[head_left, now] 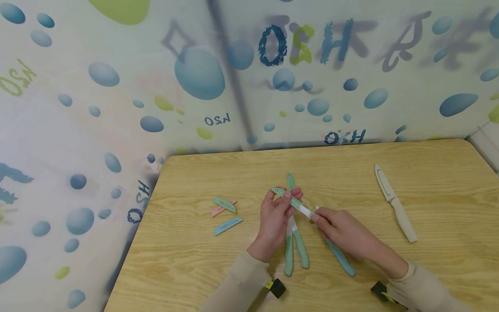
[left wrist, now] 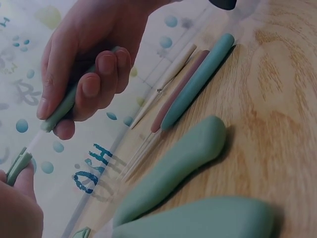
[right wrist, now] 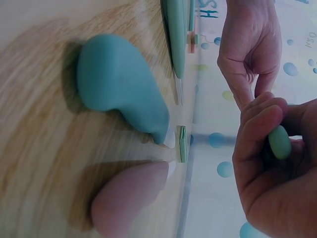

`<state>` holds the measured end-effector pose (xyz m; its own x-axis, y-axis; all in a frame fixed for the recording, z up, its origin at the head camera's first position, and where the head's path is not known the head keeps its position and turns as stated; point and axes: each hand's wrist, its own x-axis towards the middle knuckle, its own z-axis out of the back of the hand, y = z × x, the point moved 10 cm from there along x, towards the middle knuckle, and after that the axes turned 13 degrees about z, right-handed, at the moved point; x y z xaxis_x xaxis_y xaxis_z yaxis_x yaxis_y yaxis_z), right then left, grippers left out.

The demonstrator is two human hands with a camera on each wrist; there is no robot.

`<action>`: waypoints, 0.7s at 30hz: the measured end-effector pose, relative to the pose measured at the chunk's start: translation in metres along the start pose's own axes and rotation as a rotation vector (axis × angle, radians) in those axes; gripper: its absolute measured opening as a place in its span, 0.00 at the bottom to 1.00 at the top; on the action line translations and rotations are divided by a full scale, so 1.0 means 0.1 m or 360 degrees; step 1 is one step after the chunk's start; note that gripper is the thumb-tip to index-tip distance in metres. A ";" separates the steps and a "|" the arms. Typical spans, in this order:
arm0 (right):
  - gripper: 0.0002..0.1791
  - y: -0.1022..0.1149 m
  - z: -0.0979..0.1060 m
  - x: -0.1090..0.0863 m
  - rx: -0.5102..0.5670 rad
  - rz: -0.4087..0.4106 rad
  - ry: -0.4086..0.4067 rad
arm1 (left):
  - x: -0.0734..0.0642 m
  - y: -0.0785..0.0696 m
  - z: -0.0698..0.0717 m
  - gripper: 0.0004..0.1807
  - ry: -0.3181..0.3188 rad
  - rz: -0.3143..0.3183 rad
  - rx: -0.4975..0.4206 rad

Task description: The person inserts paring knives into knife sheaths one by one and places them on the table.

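My left hand [head_left: 274, 219] pinches a green blade sheath [head_left: 280, 191] that covers the front of a knife. My right hand [head_left: 343, 229] grips that knife's green handle [left wrist: 69, 104]. A strip of white blade [head_left: 305, 211] shows between the two hands. Beneath them on the table lie two more green-handled knives [head_left: 289, 255], their handles side by side, and a green sheath [head_left: 290, 178] at the far end. Next to my right hand lies a blue-handled knife [head_left: 341, 258]. A pink-handled knife [right wrist: 131, 198] beside it shows in the wrist views.
Left on the wooden table [head_left: 175, 268] lie a loose green sheath [head_left: 225, 204] across a pink sheath [head_left: 216, 211], and a blue sheath [head_left: 228, 226]. At the right is a cream knife [head_left: 403, 219] with its blade covered. A patterned curtain [head_left: 156, 78] hangs behind the table.
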<state>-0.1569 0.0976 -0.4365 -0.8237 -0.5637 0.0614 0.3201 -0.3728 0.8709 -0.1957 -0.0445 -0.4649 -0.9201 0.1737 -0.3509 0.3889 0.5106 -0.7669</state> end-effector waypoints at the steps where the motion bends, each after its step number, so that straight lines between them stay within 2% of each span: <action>1: 0.17 0.00 0.00 0.00 0.0003 0.0000 0.0000 | 0.00 0.00 0.00 0.06 0.0003 0.0000 0.0000; 10: 0.17 -0.01 -0.01 0.02 -0.0009 -0.0004 -0.0012 | 0.00 0.02 -0.02 0.10 0.0026 -0.0004 0.0000; 17: 0.18 0.00 -0.01 0.03 -0.0021 -0.0031 -0.0033 | -0.02 0.05 -0.04 0.05 0.0053 -0.0003 0.0022; 21: 0.18 0.00 -0.02 0.03 -0.0011 -0.0046 -0.0033 | -0.03 0.05 -0.05 0.06 0.0062 -0.0013 0.0031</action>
<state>-0.1589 0.0944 -0.4372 -0.8420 -0.5375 0.0465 0.2995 -0.3939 0.8690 -0.1918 -0.0383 -0.4648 -0.9242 0.2025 -0.3239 0.3820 0.4956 -0.7800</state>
